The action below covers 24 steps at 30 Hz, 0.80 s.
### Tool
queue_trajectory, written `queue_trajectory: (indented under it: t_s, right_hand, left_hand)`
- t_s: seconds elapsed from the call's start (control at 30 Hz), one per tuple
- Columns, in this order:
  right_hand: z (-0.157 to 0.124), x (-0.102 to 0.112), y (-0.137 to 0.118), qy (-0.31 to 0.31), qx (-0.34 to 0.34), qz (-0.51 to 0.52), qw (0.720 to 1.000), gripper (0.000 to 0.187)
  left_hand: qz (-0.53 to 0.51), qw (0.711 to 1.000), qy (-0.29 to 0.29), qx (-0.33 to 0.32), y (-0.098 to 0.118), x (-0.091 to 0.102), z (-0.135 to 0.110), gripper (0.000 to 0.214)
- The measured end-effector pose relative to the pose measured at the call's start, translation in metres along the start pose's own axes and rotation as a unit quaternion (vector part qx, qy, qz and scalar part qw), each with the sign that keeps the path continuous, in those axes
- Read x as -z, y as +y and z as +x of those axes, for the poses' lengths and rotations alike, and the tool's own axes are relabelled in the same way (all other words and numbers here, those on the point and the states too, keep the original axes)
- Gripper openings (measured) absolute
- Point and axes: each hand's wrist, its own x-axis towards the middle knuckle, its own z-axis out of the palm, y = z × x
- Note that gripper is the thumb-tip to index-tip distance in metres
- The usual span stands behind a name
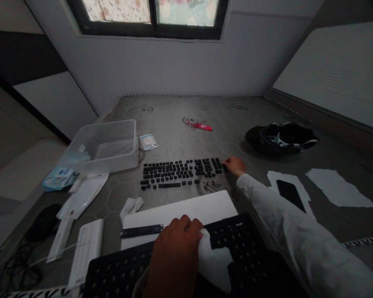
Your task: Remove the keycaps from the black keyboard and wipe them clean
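My left hand (177, 244) is closed on a white cloth (216, 265) and presses it onto a bare black keyboard frame (245, 240) in front of me. My right hand (234, 165), in a white sleeve, reaches forward, its fingers pinched at the right end of the loose black keycaps (180, 171) laid out in rows on the grey surface. Whether a keycap is between those fingers I cannot tell. A white board (180, 215) lies under the frame's far edge, with a black bar (141, 231) on it.
A clear plastic tub (107, 145) stands at the left, with packets (59, 176) beside it. A red wrapper (200, 125) lies farther back. A black helmet (282, 138) sits at the right, near a phone (290, 193) on torn white paper. A white box (87, 248) and cables lie at lower left.
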Motion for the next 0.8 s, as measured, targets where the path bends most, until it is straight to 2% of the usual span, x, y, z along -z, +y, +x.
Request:
queue_trajectory:
  t_s: [0.1,0.2,0.27,0.33,0.43,0.5,0.63,0.7,0.8]
  right_hand:
    - [-0.008,0.013,-0.008,0.012,0.019,0.042,0.999,0.011]
    - [-0.022,0.036,-0.025,0.036,0.056,0.098,0.993,0.017]
    - [-0.039,0.055,-0.039,0.042,0.088,0.14,0.985,0.021]
    - [-0.067,0.074,-0.052,0.036,0.118,0.182,0.976,0.026]
    - [-0.126,0.105,-0.064,0.007,0.163,0.255,0.953,0.031]
    - [-0.172,0.127,-0.069,-0.03,0.18,0.359,0.915,0.034]
    - [-0.251,0.168,-0.081,-0.112,0.188,0.39,0.895,0.027]
    - [-0.275,0.179,-0.087,-0.122,0.191,0.4,0.888,0.023]
    - [-0.296,0.178,-0.093,-0.137,0.221,0.398,0.88,0.019]
  left_hand:
    - [-0.025,1.0,0.017,0.0,0.002,-0.001,-0.002,0.026]
    - [-0.063,0.997,0.036,0.038,0.006,0.001,-0.008,0.037]
    - [-0.08,0.994,0.041,0.054,0.007,0.003,-0.013,0.029]
    - [-0.099,0.993,0.061,0.035,0.006,0.007,-0.017,0.02]
    - [-0.191,0.974,0.124,-0.015,0.002,0.014,-0.021,0.021]
    - [-0.286,0.946,0.147,-0.023,0.001,0.018,-0.022,0.019]
    - [-0.467,0.872,0.144,0.006,0.002,0.019,-0.022,0.021]
    - [-0.543,0.829,0.13,0.015,0.006,0.018,-0.022,0.024]
    - [-0.653,0.749,0.108,0.011,0.015,0.017,-0.025,0.027]
